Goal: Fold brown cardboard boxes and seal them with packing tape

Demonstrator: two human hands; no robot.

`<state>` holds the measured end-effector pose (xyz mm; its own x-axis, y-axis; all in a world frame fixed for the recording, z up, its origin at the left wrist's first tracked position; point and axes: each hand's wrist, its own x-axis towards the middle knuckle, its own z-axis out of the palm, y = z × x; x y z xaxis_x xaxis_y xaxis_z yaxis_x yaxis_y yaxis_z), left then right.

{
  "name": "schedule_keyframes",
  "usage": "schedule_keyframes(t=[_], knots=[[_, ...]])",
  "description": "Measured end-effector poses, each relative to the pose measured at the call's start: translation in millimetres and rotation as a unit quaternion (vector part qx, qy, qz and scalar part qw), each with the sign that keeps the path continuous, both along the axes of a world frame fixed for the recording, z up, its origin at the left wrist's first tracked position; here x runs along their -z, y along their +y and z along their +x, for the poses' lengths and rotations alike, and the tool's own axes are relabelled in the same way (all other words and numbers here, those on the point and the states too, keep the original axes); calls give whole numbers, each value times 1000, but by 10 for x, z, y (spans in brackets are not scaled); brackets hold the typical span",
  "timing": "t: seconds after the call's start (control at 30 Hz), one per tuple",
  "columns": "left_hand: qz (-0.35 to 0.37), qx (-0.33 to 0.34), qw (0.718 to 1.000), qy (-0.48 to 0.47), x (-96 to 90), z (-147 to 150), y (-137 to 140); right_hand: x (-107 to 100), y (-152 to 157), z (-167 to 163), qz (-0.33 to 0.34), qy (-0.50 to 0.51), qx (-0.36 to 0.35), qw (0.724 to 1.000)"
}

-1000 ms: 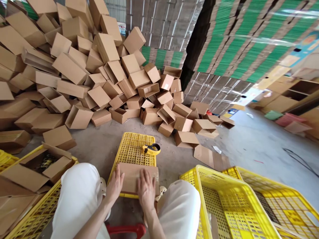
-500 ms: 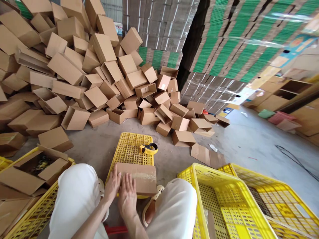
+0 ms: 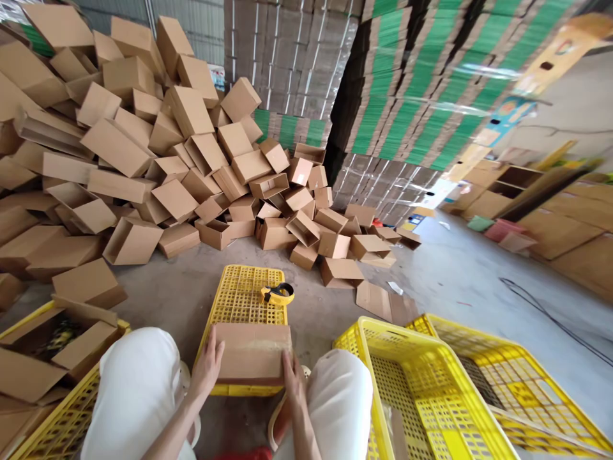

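Note:
A closed cardboard box [image 3: 251, 352] with clear tape across its top lies on an upturned yellow plastic crate [image 3: 237, 294] between my knees. My left hand [image 3: 209, 363] grips the box's left end, fingers along its side. At the opposite end, my right hand [image 3: 294, 377] holds the right side near the front corner. Farther back on the same crate sits a yellow and black tape dispenser [image 3: 278, 294]. The undersides of both palms and the bottom of the box are hidden.
To the right stand yellow crates [image 3: 383, 358], the nearer with a piece of cardboard inside. On the left, an open carton [image 3: 89, 338] with dark contents rests in another crate. A large heap of cardboard boxes [image 3: 186, 166] spreads ahead, before stacked flat cartons [image 3: 397, 96].
My hands have moved apart from the left part of the box top to its two ends. The right hand has crossed to the right side. The camera view has shifted slightly.

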<state>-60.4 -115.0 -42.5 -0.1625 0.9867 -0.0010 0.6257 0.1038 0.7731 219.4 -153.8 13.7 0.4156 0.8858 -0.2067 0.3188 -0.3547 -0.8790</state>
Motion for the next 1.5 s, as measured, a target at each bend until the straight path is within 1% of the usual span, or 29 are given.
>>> schedule_keyframes(t=[0.07,0.13,0.17,0.23,0.3,0.37,0.43,0.5,0.57,0.6,0.7,0.8,0.83,0.9,0.97,1.0,1.13,1.2,1.3,1.4,1.5], knots=[[-44,-12,999,-30,-27,-99,-6,-52,-59,-85,9,11,-19,1000],[-71,-22,996,-44,-32,-227,-31,-132,-161,-203,21,10,-30,999],[-80,-26,995,-50,-24,-288,-48,-188,-220,-268,37,-3,-34,999],[-102,-33,992,-70,12,-367,-78,-346,-330,-397,96,-61,-52,992],[-111,-26,988,-102,60,-352,-77,-562,-409,-506,171,-163,-81,968],[-99,1,988,-116,83,-237,-24,-798,-455,-573,224,-276,-114,928],[-97,35,989,-109,40,-64,64,-994,-486,-598,254,-360,-143,886],[-115,64,986,-106,-95,103,145,-1103,-521,-595,263,-409,-169,857],[-100,87,982,-132,-305,213,172,-1124,-561,-591,255,-436,-190,842],[-83,112,978,-154,-427,242,161,-1113,-579,-597,252,-442,-199,838],[-49,155,970,-179,-815,270,69,-1080,-598,-682,255,-441,-212,834],[-23,195,961,-192,-1176,279,31,-1123,-549,-845,266,-426,-232,833],[-7,205,960,-189,-1273,278,52,-1149,-521,-899,270,-418,-248,831],[13,194,966,-173,-1406,254,136,-1189,-453,-981,284,-395,-281,827],[11,170,973,-158,-1452,192,236,-1190,-377,-1010,301,-377,-292,826],[8,159,976,-152,-1450,149,279,-1174,-338,-1005,305,-373,-286,828],[-7,125,982,-139,-1420,-3,359,-1046,-226,-922,288,-375,-235,849],[-7,114,984,-133,-1445,-22,373,-980,-214,-897,283,-371,-218,857],[14,110,987,-117,-1513,14,402,-921,-231,-914,286,-369,-200,861],[28,114,987,-108,-1557,85,413,-946,-210,-944,288,-373,-194,860],[31,123,986,-106,-1574,189,371,-1044,-92,-895,282,-359,-182,871]])
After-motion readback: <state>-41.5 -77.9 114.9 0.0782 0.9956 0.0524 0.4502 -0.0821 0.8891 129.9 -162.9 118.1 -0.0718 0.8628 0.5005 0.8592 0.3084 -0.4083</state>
